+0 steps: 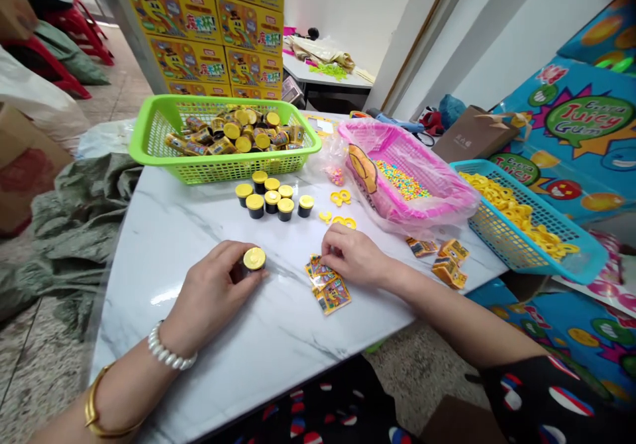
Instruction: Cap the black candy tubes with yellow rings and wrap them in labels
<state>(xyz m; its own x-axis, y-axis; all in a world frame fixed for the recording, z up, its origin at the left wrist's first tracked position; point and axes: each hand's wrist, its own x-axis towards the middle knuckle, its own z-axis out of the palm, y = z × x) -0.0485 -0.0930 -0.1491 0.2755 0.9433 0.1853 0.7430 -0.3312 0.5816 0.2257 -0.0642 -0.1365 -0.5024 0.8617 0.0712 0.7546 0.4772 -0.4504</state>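
Between the thumb and fingers of my left hand (213, 295) is a small black cup with a yellow lid (255, 259), upright at the table top. My right hand (354, 253) has its fingertips pinched at a loose pile of printed wrapper labels (332, 295); whether one is lifted between them is hard to make out. Behind my hands stands a cluster of several black cups with yellow lids (271, 199). Yellow plastic ring pieces (340, 197) lie to the right of the cluster. More folded labels (450, 263) sit by my right forearm.
A green basket (226, 170) of wrapped cups stands at the back of the marble-patterned table (199, 391). To the right are a pink basket (422, 215) with colourful candy beads and a blue basket (536, 262) of yellow rings. Stacked yellow cartons (173, 16) rise behind.
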